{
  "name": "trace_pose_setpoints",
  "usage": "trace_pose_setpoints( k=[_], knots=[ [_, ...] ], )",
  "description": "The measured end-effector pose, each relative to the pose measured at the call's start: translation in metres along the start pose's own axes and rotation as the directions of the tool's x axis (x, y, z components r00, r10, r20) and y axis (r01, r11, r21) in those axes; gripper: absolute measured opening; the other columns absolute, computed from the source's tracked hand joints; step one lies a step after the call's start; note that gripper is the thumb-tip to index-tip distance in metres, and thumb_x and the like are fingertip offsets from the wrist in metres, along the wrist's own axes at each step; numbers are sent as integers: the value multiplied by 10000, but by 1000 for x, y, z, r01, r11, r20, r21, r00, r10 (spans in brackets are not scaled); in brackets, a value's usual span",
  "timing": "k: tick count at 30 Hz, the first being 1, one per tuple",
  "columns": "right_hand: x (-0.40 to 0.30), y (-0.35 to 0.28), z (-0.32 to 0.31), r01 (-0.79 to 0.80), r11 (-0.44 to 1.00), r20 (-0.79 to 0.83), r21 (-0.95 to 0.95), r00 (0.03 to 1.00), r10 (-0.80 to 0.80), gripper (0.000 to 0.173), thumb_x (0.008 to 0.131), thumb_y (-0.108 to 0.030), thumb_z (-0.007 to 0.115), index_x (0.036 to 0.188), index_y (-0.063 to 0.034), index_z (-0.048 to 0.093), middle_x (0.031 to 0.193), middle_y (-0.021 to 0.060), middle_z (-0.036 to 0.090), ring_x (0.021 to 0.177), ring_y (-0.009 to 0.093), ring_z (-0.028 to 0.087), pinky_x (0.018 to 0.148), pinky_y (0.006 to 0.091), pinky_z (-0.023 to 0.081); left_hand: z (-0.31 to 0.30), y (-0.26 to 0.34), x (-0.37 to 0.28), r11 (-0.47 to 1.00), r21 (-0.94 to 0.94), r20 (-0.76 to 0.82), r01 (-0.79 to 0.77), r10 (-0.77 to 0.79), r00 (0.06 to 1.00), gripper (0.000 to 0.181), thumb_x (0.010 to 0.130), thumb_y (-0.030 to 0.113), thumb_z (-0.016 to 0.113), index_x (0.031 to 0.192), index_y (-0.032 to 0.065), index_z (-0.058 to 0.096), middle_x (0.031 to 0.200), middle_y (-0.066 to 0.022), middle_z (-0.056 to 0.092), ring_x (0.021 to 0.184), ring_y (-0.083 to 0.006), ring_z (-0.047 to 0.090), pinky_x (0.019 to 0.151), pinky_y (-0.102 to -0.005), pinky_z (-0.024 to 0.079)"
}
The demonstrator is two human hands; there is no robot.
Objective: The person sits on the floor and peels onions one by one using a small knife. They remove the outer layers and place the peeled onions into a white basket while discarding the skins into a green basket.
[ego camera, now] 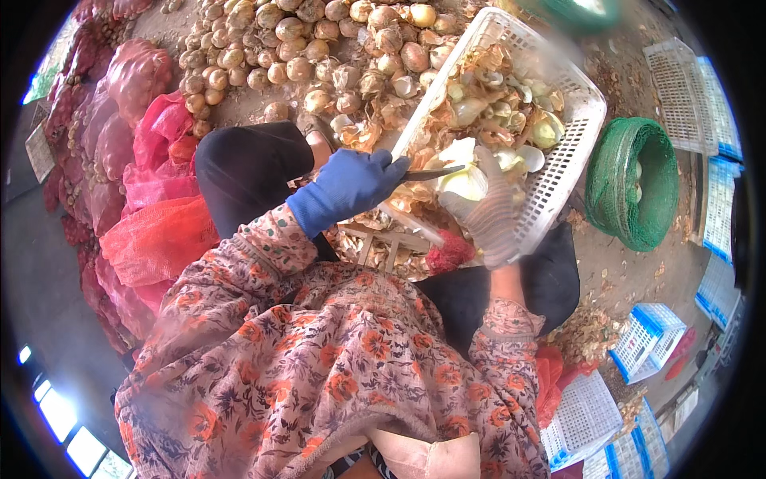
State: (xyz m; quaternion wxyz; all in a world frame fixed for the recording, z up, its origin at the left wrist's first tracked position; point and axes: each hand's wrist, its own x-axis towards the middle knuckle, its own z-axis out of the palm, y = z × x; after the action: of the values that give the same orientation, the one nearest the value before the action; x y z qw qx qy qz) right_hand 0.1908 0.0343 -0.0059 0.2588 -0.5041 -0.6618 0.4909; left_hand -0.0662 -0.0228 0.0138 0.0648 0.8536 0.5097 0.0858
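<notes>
My left hand (356,182), in a blue knit glove, grips a knife (440,172) whose blade points right. The blade's tip lies at a partly peeled onion (470,182). That onion is in my right hand (492,215), which wears a pale striped glove dark with dirt. Both hands are over the near end of a white plastic crate (589,99). Inside the crate are loose onion skins (479,66) and several pale onions, among them a greenish one (546,130). How far the onion's underside is peeled is hidden by my fingers.
Unpeeled onions (293,45) are heaped on the ground ahead. Red mesh sacks (161,233) crowd the left side. A green mesh basket (634,182) stands right of the crate, and blue-and-white crates (649,341) are farther right. A small wooden stool (383,239) shows between my knees.
</notes>
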Motion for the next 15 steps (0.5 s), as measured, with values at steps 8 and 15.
trace_pose_setpoints(
  k=[8, 15],
  knots=[
    [3, 7, -4, -7, 989, 14, -148, 1000, 9, 872, 597, -177, 896, 1353, -5, 497, 1193, 196, 640, 1092, 314, 631, 957, 385, 510, -4, 7, -4, 987, -152, 38, -55, 62, 997, 315, 899, 223, 667, 1182, 95, 614, 764, -41, 550, 532, -225, 586, 436, -366, 446],
    [4, -3, -4, -91, 995, 48, 31, 995, 89, 815, 618, -147, 845, 1345, 4, 509, 1151, 198, 662, 1069, 311, 647, 937, 378, 523, -1, 3, -10, 998, -59, 42, -2, 5, 999, 314, 880, 196, 668, 1174, 96, 621, 773, -37, 557, 538, -218, 592, 444, -359, 454]
  ],
)
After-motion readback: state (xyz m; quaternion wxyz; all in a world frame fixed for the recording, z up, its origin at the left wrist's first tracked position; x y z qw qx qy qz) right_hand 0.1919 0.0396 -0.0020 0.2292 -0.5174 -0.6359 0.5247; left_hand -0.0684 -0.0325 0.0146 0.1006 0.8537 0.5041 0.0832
